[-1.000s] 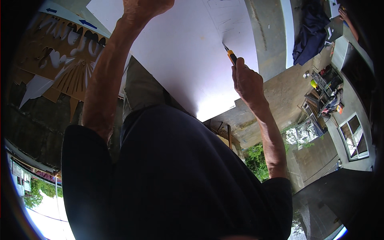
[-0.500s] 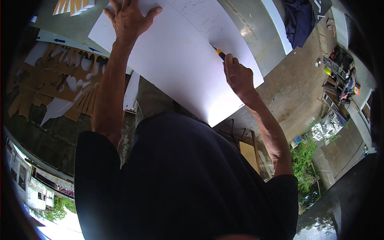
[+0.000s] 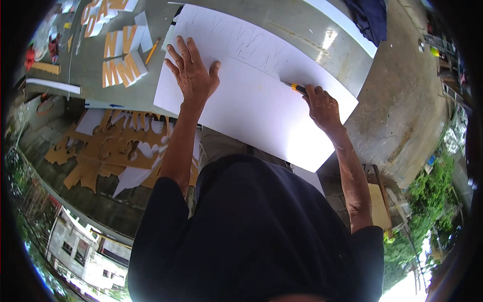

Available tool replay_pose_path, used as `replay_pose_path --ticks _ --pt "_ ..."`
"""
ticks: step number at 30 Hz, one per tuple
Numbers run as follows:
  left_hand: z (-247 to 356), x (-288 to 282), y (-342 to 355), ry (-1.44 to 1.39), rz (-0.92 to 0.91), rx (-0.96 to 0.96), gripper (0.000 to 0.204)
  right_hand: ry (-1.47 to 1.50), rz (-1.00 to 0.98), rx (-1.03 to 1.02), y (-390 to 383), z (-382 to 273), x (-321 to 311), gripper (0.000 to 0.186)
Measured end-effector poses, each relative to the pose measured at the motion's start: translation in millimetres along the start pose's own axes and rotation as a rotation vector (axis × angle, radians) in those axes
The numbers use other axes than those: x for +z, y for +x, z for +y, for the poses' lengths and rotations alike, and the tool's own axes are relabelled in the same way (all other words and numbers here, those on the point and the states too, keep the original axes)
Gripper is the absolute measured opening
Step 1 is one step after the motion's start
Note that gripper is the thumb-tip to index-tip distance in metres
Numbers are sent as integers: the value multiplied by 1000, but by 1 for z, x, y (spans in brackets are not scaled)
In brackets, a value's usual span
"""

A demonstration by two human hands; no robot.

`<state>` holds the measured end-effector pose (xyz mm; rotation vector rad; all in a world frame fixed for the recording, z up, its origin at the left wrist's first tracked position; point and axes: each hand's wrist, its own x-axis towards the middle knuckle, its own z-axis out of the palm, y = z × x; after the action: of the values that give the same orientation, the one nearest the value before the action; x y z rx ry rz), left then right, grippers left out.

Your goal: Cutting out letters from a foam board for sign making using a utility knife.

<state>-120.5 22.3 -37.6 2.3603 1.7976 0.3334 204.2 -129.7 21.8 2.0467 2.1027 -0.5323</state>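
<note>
A large white board lies on the table, with faint pencilled letter outlines along its far side. My left hand is spread flat on the board's left part, fingers apart, holding nothing. In my right hand is a yellow-and-black utility knife, gripped by its handle and slanting toward the far left. Its thin blade points down at the board, close to the right end of the outlines. Whether the tip is pressed into the surface I cannot tell.
Several thick cut-out letters with brown faces stand at the table's far left, beside an orange pencil. Brown sheet offcuts lie below the table on the left. Dark blue cloth hangs at the far right edge.
The view has shifted, so the board sits lower and further right in the picture, and the cut-out letters show more fully. Both hands keep their poses; the knife stays in my right hand.
</note>
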Motion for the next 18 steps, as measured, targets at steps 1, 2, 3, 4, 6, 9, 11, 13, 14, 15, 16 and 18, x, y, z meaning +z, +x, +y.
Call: replay_pose_path --ticks 1,2,3,4,6,9,11,13,14,15,16,18 --pt "7 -12 11 -3 -27 124 98 -10 -14 23 -1 -2 0 24" --pt "13 -21 19 -88 -48 255 94 -5 20 23 -4 -2 1 24" --pt "18 -23 23 -107 -67 278 94 -1 55 26 -5 -1 2 25" --pt "22 -20 35 -150 -130 426 93 16 9 62 -3 -4 -2 24" --pt "27 -4 58 -234 -207 673 95 20 59 58 1 -5 1 24" --pt "39 14 73 -281 -237 844 98 44 89 96 -1 -15 4 25" --pt "45 18 76 -274 -245 898 101 41 156 104 -6 -19 9 23" --pt "48 18 74 -324 -228 871 100 39 187 138 -10 -25 13 23" --pt "50 17 74 -328 -240 890 100 32 219 145 -12 -28 14 22" --pt "51 16 74 -332 -257 880 100 39 217 164 -16 -30 13 22" --pt "51 13 76 -329 -268 865 99 44 219 164 -17 -31 12 22" --pt "48 10 72 -359 -279 889 99 54 224 170 -20 -36 13 21"
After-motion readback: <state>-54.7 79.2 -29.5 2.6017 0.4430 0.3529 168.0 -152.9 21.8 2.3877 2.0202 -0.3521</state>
